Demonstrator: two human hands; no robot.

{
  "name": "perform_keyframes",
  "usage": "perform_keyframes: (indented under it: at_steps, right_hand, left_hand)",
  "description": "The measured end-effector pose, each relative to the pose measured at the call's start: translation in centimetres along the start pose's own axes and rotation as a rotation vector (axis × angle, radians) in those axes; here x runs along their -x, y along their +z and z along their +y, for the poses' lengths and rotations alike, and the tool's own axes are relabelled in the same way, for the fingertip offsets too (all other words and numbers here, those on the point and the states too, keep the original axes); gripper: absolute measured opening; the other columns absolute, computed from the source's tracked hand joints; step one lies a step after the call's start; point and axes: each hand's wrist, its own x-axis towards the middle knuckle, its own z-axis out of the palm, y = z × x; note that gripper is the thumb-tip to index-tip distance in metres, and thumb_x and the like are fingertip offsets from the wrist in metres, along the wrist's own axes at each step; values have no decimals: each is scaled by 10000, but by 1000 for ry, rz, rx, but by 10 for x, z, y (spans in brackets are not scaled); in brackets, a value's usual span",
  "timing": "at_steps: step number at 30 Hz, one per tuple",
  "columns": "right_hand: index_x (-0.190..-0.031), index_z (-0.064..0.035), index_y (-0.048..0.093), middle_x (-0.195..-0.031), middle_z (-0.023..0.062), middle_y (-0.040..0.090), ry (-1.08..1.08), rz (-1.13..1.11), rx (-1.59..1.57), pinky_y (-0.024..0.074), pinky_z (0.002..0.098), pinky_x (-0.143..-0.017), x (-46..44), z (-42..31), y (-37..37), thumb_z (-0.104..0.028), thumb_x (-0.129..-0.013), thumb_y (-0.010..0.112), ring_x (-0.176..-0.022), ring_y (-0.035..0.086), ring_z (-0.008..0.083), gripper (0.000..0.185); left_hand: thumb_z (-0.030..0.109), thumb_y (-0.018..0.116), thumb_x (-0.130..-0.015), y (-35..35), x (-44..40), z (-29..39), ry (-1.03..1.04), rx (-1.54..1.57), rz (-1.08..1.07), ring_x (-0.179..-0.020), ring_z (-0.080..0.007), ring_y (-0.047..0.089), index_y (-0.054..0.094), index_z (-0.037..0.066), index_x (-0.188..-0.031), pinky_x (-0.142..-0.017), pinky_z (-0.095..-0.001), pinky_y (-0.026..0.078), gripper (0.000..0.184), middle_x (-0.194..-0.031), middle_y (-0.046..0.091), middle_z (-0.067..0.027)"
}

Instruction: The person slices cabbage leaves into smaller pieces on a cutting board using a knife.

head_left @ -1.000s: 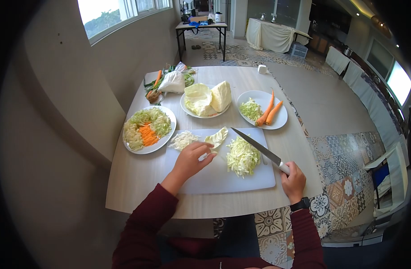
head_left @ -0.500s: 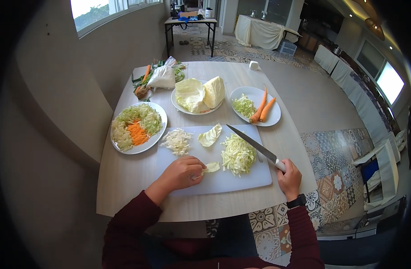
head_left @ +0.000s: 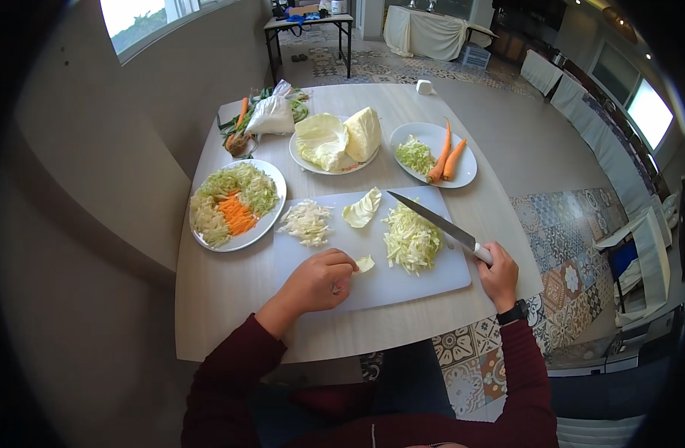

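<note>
My left hand (head_left: 321, 281) is closed over the front of the white cutting board (head_left: 372, 295), its fingers on a small piece of cabbage leaf (head_left: 365, 264). Part of that leaf is hidden under the fingers. In my right hand (head_left: 497, 275) is the white handle of a kitchen knife (head_left: 439, 221), its blade slanting up and left beside a heap of shredded cabbage (head_left: 412, 240). A larger cabbage leaf (head_left: 362, 208) lies at the board's back, and a paler shredded pile (head_left: 306, 223) sits at its left.
Left of the board stands a plate (head_left: 277, 213) of shredded cabbage and carrot. Behind are a plate (head_left: 335, 171) with cabbage pieces and a plate (head_left: 468, 176) with two carrots (head_left: 453, 159) and shreds. A plastic bag (head_left: 272, 116) rests by vegetables at the far left corner.
The view has shifted, so the table sits higher and farther right. My left fingers now cover more of the small leaf. The knife stays in my right hand.
</note>
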Motion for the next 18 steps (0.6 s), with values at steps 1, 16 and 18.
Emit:
perform_keyframes:
  at_steps: [1, 16, 18]
  right_hand:
    - [-955, -80, 625, -866, 120, 671, -2, 0, 4, 497, 456, -678, 0, 0, 0, -121, -815, 696, -809, 654, 372, 162]
    - [-962, -70, 621, -883, 129, 662, -22, 4, 19, 493, 445, -686, 0, 2, 3, -83, -810, 672, -823, 646, 378, 161]
    - [-962, -71, 621, -882, 128, 661, -10, -1, 16, 492, 445, -688, 1, 1, 3, -79, -810, 670, -824, 645, 378, 161]
  left_hand:
    - [-17, 690, -695, 0, 0, 0, -9, 5, -6, -948, -287, 665, 598, 40, -751, -772, -380, 563, 122, -958, 704, -92]
    - [91, 767, -822, -6, -2, -12, -69, -105, 87, -856, -276, 627, 680, 78, -871, -770, -383, 518, 100, -868, 676, -60]
    - [105, 783, -817, -5, -1, -12, -56, -113, 88, -866, -265, 633, 691, 84, -881, -774, -380, 521, 113, -868, 682, -50]
